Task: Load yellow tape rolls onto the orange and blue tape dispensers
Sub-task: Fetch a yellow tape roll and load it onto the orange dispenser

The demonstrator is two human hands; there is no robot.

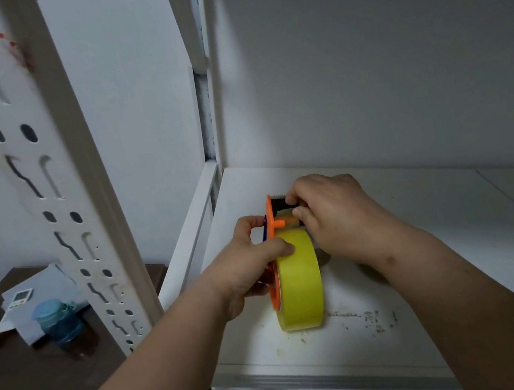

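Head view shows the yellow tape roll (pixel 297 277) upright on the shelf (pixel 433 267), left hand (pixel 253 257) gripping its near-left rim and dispenser (pixel 269 223), right hand (pixel 331 212) pinching the tape end just beyond the roll.

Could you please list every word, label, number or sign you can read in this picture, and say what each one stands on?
No text can be read here.
The small white device on the papers on the dark table has a display and markings, too small and blurred to read.
The yellow tape roll and orange dispenser show no print.
The red smudges on the white shelf upright form no legible characters.
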